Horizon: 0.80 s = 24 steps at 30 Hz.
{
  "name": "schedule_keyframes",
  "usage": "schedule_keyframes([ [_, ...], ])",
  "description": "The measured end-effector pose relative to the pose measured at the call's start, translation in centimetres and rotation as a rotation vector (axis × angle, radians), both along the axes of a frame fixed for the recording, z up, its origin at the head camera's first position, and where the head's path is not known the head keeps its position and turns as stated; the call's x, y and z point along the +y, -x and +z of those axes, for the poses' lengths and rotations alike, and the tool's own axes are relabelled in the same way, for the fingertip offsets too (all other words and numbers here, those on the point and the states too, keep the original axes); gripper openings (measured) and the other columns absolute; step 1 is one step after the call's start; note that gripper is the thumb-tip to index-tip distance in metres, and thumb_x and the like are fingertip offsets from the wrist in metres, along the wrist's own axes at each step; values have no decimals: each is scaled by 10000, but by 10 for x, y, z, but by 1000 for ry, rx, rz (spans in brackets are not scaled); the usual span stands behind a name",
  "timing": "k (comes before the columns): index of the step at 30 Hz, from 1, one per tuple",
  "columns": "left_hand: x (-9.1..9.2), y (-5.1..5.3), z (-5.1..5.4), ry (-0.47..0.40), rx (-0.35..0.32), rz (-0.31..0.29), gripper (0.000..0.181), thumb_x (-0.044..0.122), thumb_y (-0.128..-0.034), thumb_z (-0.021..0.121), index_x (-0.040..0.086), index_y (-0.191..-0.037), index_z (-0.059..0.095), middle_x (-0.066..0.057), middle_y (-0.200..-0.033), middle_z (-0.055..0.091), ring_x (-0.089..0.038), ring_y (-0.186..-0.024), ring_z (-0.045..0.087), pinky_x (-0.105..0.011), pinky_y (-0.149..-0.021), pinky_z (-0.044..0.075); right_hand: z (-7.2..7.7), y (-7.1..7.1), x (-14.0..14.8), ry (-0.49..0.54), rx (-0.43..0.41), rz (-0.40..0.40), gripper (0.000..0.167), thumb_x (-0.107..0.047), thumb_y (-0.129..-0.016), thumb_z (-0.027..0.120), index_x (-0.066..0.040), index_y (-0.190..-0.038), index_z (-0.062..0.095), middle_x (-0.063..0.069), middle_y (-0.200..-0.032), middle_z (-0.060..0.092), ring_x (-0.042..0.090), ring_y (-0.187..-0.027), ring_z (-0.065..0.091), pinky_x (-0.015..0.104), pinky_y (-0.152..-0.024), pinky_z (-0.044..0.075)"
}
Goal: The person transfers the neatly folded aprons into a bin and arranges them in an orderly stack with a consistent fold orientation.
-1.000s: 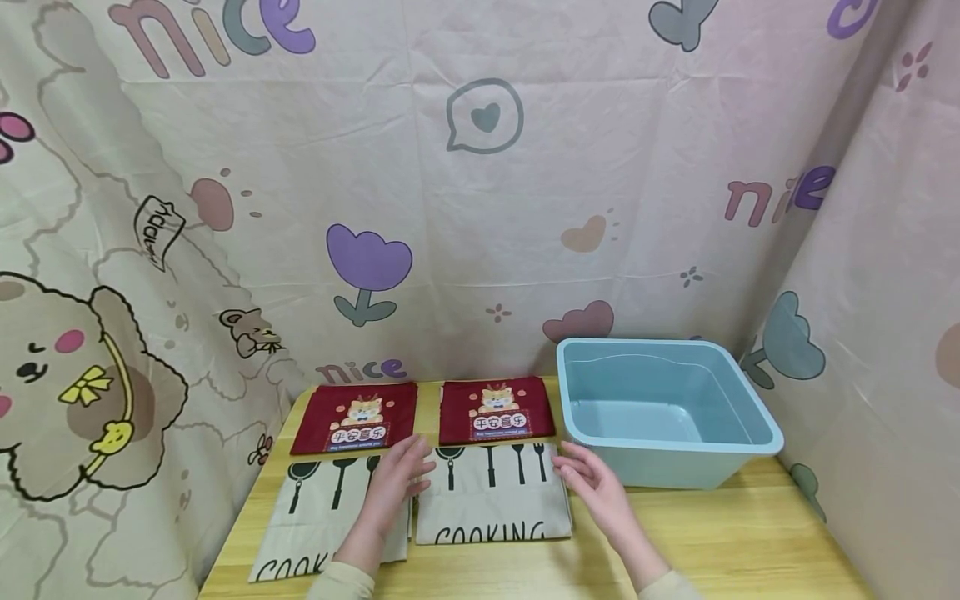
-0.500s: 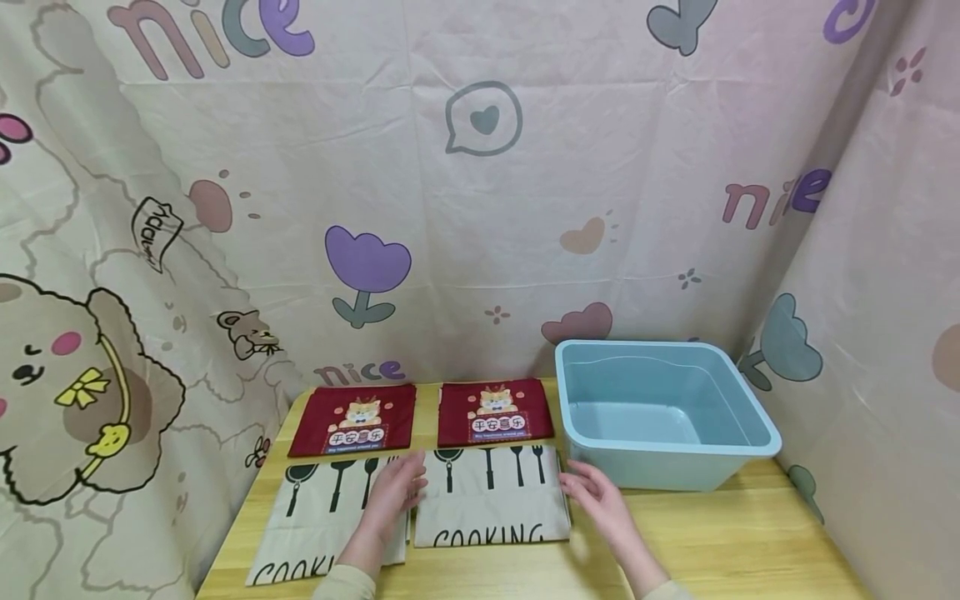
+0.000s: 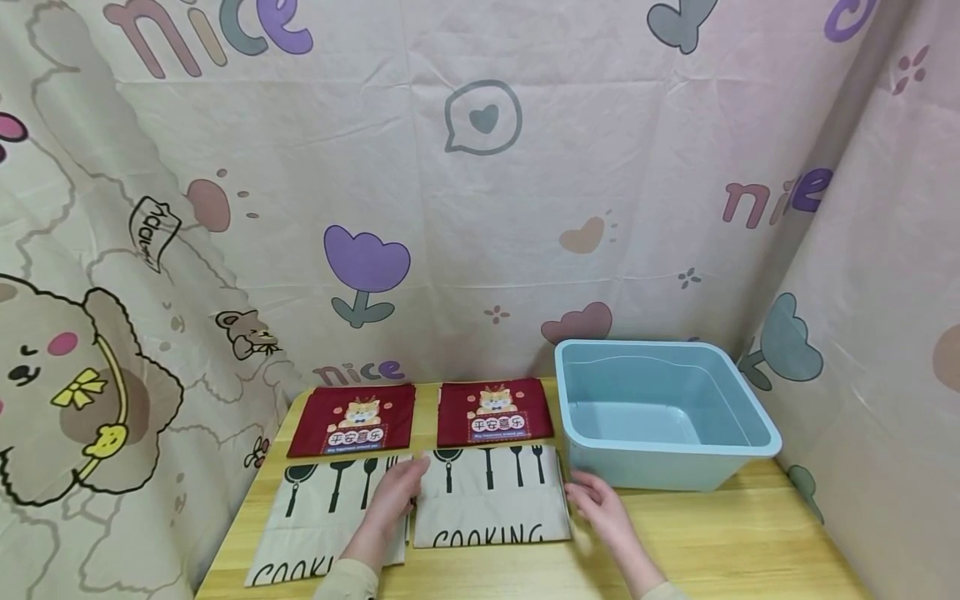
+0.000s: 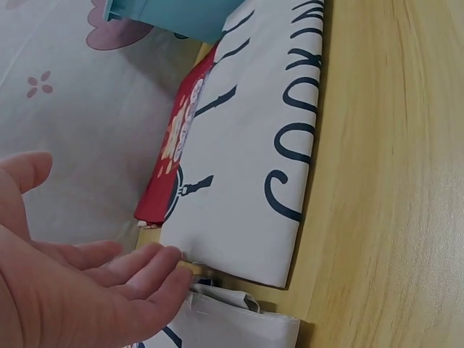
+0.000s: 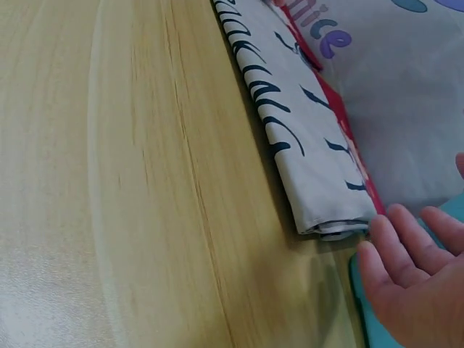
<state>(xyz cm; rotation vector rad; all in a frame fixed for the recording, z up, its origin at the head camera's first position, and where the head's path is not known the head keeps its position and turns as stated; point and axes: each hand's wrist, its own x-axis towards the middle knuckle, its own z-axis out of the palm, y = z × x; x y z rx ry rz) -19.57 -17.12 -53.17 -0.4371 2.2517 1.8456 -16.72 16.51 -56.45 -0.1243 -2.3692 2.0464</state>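
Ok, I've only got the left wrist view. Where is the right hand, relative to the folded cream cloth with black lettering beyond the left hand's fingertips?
Observer: The right hand is beside the right end of that folded cream cloth.

Operator: Is the folded dark-red cloth with the cartoon print the only one?

Observer: No, the head view shows a second folded dark-red cloth to its left.

Operator: I see just part of the light-blue plastic bin. Is it lidded?

Observer: No lid; the head view shows its top open.
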Motion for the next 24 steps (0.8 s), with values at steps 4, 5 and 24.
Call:
schedule_keyframes([
  [4, 1, 2, -2, 36, -39, -3, 986, 660, -888, 575, -107, -1457, 332, -341, -1441, 385, -465, -1262, 442, -576, -999, 418, -3, 1, 0, -49, -20, -2, 442, -118, -951, 630, 148, -1287, 522, 282, -1157, 651, 293, -1006, 656, 400, -811, 553],
  [5, 1, 2, -3, 50, -42, -9, 991, 660, -891, 571, -115, -1457, 324, -347, -1445, 373, -475, -1268, 431, -584, -1005, 410, -4, 2, -1, -59, -23, 0, 446, -124, -953, 631, 148, -1289, 521, 284, -1161, 648, 301, -1011, 653, 405, -809, 552],
  [24, 15, 8, -10, 140, -67, -40, 932, 537, -948, 568, -144, -1484, 224, -373, -1504, 243, -541, -1354, 281, -621, -1091, 277, -10, 10, -8, -121, -114, 21, 572, -172, -969, 611, 220, -1331, 404, 410, -1235, 525, 485, -1085, 588, 503, -826, 554],
])
